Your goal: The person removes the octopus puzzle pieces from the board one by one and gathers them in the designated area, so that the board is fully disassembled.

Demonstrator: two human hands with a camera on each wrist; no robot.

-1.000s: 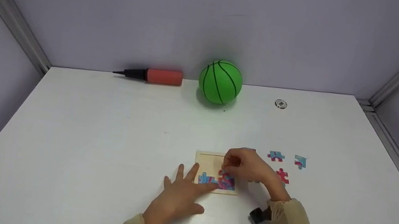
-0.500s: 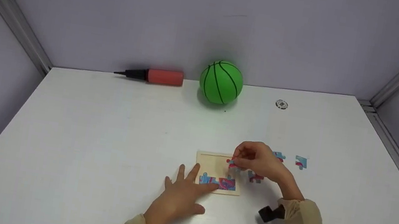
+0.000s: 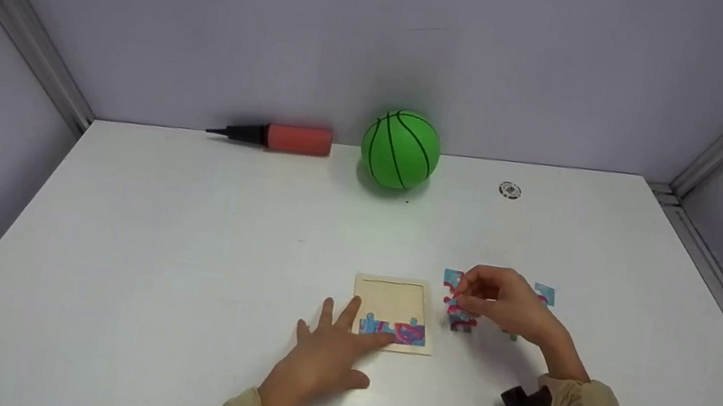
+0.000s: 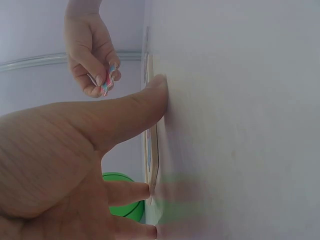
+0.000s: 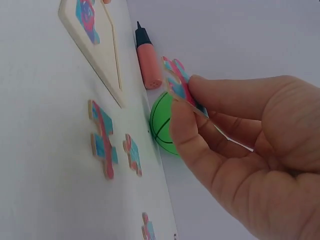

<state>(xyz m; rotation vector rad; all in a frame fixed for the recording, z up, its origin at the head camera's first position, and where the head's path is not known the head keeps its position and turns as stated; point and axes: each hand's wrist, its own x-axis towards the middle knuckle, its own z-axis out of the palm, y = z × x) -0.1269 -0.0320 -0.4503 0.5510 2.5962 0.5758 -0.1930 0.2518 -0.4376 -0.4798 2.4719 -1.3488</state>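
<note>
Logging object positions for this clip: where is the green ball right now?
In the head view the green ball with black lines sits at the table's far edge, against the back wall, just right of the red-and-black air pump.

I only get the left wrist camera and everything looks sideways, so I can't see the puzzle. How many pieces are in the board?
Observer: It looks like two fitted pieces, side by side along the near edge of the wooden puzzle board. The rest of the board is bare wood.
Operator: Where are the other pieces?
Observer: The loose pieces lie on the white table to the right of the board. The right wrist view shows at least three.
Operator: And that green thing behind my fingers?
Observer: That's a green ball with black lines by the back wall. A red air pump lies to its left.
</note>
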